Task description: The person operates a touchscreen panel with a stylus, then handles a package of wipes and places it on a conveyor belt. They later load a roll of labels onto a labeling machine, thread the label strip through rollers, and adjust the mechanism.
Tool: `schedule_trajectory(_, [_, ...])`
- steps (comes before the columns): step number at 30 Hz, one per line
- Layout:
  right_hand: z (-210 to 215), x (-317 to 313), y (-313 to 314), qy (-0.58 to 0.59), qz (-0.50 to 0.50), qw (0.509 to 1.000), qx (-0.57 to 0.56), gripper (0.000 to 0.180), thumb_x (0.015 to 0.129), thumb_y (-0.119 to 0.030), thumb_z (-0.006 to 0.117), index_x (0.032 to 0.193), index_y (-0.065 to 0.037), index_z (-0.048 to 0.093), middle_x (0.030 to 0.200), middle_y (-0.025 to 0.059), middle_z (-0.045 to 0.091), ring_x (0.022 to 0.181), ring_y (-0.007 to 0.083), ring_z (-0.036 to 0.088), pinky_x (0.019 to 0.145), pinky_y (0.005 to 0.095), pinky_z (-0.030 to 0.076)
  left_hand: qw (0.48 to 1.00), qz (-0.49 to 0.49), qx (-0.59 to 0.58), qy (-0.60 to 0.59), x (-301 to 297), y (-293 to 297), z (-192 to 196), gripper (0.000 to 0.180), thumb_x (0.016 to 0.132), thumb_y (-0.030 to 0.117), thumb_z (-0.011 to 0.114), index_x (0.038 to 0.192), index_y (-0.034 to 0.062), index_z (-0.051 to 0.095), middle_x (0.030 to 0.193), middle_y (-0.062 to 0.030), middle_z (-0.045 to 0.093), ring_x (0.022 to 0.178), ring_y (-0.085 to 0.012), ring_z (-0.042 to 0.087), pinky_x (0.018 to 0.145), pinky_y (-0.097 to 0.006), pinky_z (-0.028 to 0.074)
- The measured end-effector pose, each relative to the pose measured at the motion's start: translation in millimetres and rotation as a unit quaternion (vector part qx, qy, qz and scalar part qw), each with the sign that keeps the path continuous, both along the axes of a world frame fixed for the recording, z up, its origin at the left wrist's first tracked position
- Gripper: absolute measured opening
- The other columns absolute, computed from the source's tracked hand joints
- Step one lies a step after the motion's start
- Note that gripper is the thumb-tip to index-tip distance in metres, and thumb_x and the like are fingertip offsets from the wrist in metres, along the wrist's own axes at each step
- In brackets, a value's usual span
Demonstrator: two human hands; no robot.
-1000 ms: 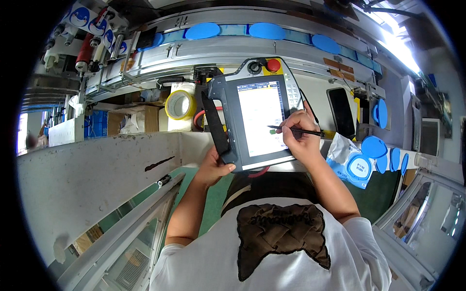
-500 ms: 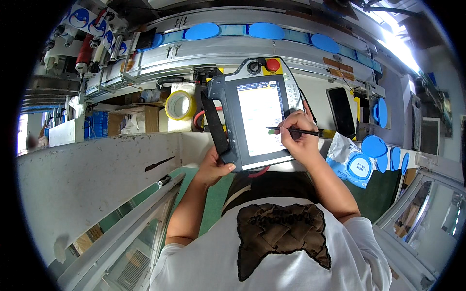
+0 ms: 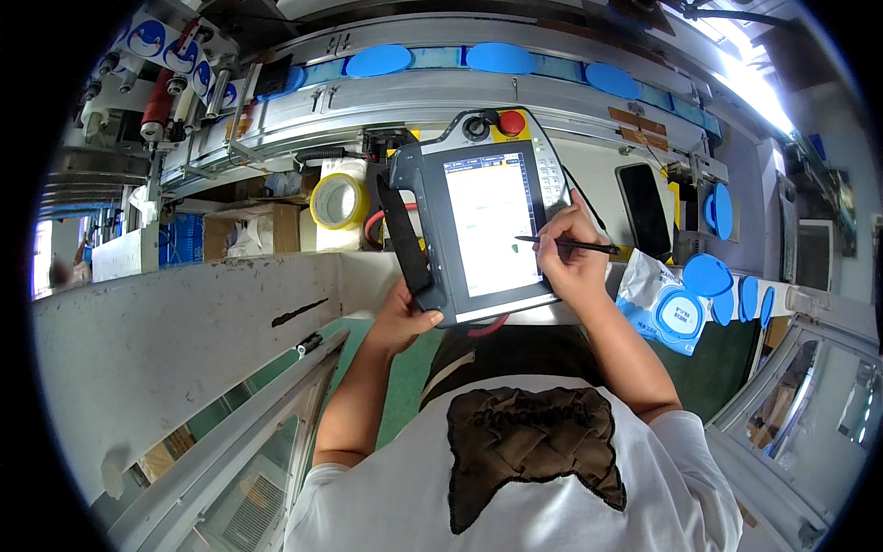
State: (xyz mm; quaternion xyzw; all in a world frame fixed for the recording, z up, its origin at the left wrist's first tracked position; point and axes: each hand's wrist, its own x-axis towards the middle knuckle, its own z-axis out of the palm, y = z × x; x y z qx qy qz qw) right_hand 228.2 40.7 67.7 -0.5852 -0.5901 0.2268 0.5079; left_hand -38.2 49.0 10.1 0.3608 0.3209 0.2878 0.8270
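A teach pendant [image 3: 437, 239] with a lit screen, a red stop button and a black knob lies tilted in front of me. My left hand [image 3: 403, 317] grips its lower left corner, thumb on the front edge and the other fingers hidden beneath. In my right hand [image 3: 575, 259] a black stylus [image 3: 593, 247] is pinched between thumb and fingers. The stylus tip points left over the screen; whether it touches the glass I cannot tell. A black strap [image 3: 405, 244] runs along the pendant's left side.
Beyond the pendant a conveyor [image 3: 437, 57] carries several blue oval lids. A roll of tape [image 3: 338, 201] stands left, a phone [image 3: 644, 212] right. A wipes pack [image 3: 664, 308] and loose blue lids [image 3: 707, 276] lie right. A white frame beam [image 3: 193, 317] borders my left.
My right hand with the stylus has shifted slightly right, drawing the tip back from the middle of the screen. My left hand keeps its hold on the pendant.
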Motion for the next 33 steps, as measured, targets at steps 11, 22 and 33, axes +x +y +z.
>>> schedule_trajectory(11, [15.9,32.4,8.0,0.272,-0.027,0.958,-0.085,0.006,0.073,-0.009,0.039,0.077,-0.007,0.042,0.068,-0.0004,0.036,0.060,0.0089,0.034,0.074,0.0267,0.036,0.999,0.039,-0.018,-0.012,1.9,-4.6,2.7,0.075,0.070,0.006,0.069,0.135,0.0031,0.032,0.127,-0.0055,0.048,0.117,-0.0174,0.047,0.100,-0.036,0.035])
schedule_trajectory(22, [27.1,62.2,-30.5,0.323,-0.087,0.915,-0.228,0.063,0.087,-0.034,0.058,0.139,-0.010,0.031,0.135,0.0129,0.039,0.121,0.0227,0.041,0.099,0.0377,0.033,0.987,0.141,-0.069,0.025,67.2,-30.5,36.1,0.053,0.080,-0.003,0.049,0.130,-0.0013,0.032,0.131,-0.0162,0.039,0.122,-0.0312,0.042,0.104,-0.052,0.032])
schedule_trajectory(33, [65.1,200.0,-140.9,-0.097,-0.286,0.953,-0.015,0.028,0.083,-0.017,0.058,0.107,-0.001,0.061,0.109,0.0150,0.060,0.101,0.0268,0.057,0.087,0.0356,0.044,0.976,0.143,-0.059,0.153,114.9,-11.9,48.7,0.045,0.088,0.002,0.054,0.129,0.0020,0.035,0.124,-0.0126,0.048,0.106,-0.0208,0.057,0.089,-0.036,0.049])
